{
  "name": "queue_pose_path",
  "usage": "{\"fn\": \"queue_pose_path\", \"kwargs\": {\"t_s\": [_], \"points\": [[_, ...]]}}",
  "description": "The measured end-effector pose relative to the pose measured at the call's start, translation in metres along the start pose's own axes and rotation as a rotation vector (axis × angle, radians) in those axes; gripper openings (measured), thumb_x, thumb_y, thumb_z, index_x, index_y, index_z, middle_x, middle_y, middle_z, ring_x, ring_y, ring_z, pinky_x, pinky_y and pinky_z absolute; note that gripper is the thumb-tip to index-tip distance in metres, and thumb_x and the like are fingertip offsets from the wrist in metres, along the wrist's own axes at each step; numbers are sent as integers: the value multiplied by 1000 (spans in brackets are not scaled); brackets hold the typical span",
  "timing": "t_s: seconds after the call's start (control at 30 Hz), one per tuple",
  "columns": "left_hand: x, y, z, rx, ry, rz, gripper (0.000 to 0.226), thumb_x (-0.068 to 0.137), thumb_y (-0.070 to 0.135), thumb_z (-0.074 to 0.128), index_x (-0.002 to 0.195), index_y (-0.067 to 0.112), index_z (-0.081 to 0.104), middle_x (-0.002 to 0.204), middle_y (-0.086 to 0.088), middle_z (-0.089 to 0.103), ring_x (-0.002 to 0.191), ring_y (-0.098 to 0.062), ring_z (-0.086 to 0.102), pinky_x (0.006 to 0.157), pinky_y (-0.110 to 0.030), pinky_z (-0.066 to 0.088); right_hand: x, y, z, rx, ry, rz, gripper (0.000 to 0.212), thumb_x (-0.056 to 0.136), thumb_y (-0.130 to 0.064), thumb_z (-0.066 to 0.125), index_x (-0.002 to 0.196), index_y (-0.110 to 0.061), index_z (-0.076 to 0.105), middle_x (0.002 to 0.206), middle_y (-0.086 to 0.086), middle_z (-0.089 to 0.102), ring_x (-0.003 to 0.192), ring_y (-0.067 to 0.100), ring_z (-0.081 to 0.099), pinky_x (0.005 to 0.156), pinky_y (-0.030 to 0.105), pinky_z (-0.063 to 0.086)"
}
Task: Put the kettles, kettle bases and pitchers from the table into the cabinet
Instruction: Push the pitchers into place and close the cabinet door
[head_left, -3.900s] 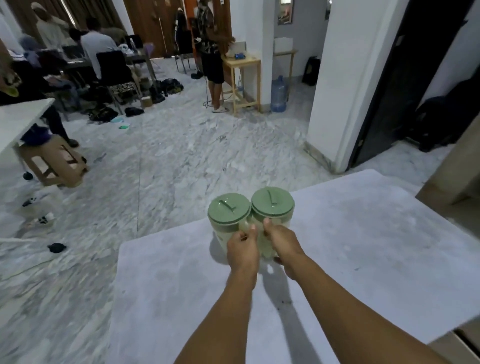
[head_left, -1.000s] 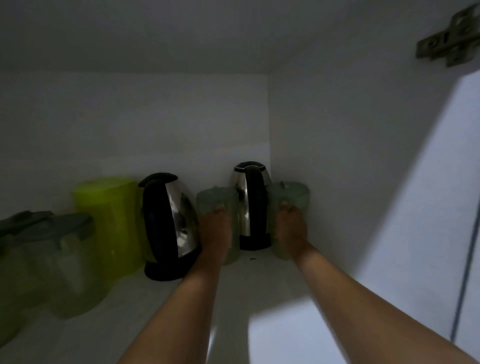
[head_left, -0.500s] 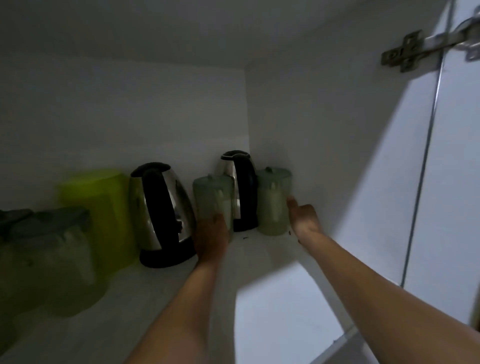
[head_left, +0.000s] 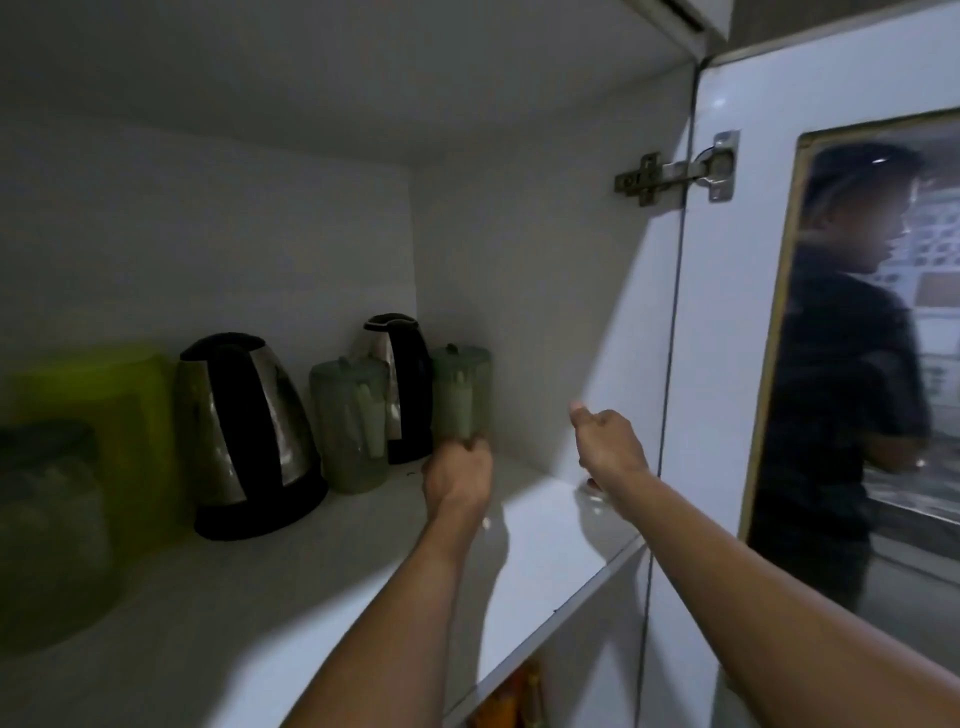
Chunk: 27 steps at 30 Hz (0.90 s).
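Head camera view, looking into a dim white cabinet shelf (head_left: 291, 597) with both bare forearms reaching in.

The left hand (head_left: 457, 475) is loosely curled, back toward the camera; its fingers are hidden behind the knuckles, so whether they touch anything cannot be told. Just past those fingers stands a pale green plastic pitcher with a lid (head_left: 461, 389), upright, close to the right side wall. Just left of it stands a steel electric kettle with a black handle (head_left: 399, 387) on its black base, at the back corner. Further left of the fingers is a second pale green lidded pitcher (head_left: 349, 423), then a larger steel kettle with a black handle and base (head_left: 249, 436). Beyond that are a bright yellow-green plastic container (head_left: 104, 415) and a blurred dark-lidded clear container (head_left: 47, 530), nearest the camera.

The right hand (head_left: 610, 444) hovers apart from the pitchers, empty, fingers curled inward and thumb pointing left, near the side wall.

Right of that hand, an open white cabinet door (head_left: 727, 364) hangs on a metal hinge (head_left: 675, 174); its glass panel (head_left: 883, 338) reflects a person.
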<state>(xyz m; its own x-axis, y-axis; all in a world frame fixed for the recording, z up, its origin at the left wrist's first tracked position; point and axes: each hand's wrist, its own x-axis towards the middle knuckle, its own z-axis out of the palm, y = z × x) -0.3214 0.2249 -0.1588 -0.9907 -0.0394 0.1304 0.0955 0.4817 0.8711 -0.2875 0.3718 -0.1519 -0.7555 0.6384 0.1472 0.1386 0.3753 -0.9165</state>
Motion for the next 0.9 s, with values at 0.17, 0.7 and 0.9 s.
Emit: {"fn": "queue_pose_path", "kwargs": {"t_s": [0.17, 0.7, 0.9], "points": [[-46, 14, 29, -38, -123, 138, 49, 98, 36, 44, 89, -6, 68, 103, -26, 70, 97, -39, 64, 81, -35, 47, -39, 19, -62, 0, 89, 45, 40, 98, -46, 40, 80, -13, 52, 85, 8, 61, 99, 37, 67, 93, 50, 53], [-283, 115, 152, -205, -726, 493, 44, 96, 39, 42, 96, 5, 71, 102, -15, 72, 103, -35, 63, 84, -35, 47, -214, 99, -331, -47, 867, 309, 40, 81, -49, 52, 89, -11, 63, 88, 10, 59, 99, 40, 69, 87, 49, 55], [-390, 159, 197, -304, -888, 558, 40, 98, 37, 44, 87, 8, 69, 97, -14, 72, 93, -33, 64, 77, -31, 45, -246, 114, -424, -70, 1015, 325, 49, 83, -46, 49, 101, -5, 67, 106, 14, 71, 99, 37, 66, 87, 48, 56]]}}
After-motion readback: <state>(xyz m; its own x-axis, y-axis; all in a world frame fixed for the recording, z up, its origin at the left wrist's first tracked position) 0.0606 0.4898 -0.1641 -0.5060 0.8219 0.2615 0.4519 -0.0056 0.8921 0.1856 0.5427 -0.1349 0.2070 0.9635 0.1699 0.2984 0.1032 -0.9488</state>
